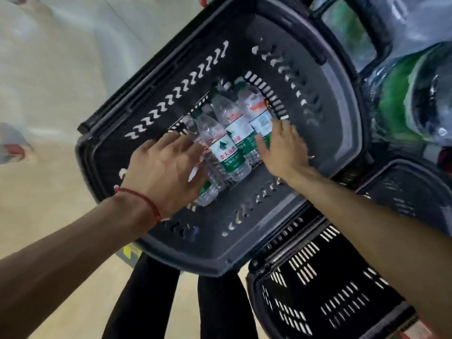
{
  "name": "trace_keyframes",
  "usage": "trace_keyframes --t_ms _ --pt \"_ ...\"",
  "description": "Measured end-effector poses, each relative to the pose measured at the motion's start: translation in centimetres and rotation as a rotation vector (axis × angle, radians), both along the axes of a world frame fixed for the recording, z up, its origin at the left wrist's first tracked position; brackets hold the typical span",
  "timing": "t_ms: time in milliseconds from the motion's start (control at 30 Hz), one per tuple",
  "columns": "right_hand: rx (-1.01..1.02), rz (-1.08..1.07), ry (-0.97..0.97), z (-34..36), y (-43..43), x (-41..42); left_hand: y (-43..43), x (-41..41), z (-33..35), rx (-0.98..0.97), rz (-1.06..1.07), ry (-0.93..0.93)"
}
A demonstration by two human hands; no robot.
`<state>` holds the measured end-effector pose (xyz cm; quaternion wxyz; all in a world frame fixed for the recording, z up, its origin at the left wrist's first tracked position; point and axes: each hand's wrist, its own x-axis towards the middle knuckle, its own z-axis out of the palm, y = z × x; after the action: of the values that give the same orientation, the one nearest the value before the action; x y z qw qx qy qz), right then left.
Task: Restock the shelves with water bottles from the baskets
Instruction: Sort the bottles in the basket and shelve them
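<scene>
The water bottles lie side by side in the bottom of the dark basket, with a second basket just beside it and pale floor around. My left hand lies spread loosely over the leftmost bottles, touching them without closing, and my right hand rests straight fingers against the rightmost bottle's label. Both forearms reach down into the basket, a red string round my left wrist.

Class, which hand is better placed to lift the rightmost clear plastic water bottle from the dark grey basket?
Right. The right hand touches the rightmost water bottle; the left hand rests on bottles farther left.
</scene>
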<state>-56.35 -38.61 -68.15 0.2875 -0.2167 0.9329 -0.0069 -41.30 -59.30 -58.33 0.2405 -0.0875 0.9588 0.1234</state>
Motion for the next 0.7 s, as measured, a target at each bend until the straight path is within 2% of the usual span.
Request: trace_keyframes --t_ms 167,233,400,567,700 --pt "-0.021 -0.288 -0.187 -6.6 -0.5 -2.3 -0.3 0.0 -2.7 0.014 -0.037 -0.029" --pt "-0.018 -0.334 -0.221 -7.5 -0.7 -2.9 -0.4 -0.1 -3.2 0.025 -0.059 -0.052" --pt "-0.082 -0.455 -0.267 -7.3 -1.0 -3.3 -0.7 -1.1 -2.8 0.000 -0.071 -0.074" --pt "-0.018 -0.392 -0.311 -5.5 -1.8 -3.3 -1.1 -1.8 -1.1 0.012 -0.032 -0.060" --pt "-0.163 -0.492 -0.429 -3.7 -0.1 -3.2 -1.5 -1.0 -0.1 0.058 -0.005 -0.080"
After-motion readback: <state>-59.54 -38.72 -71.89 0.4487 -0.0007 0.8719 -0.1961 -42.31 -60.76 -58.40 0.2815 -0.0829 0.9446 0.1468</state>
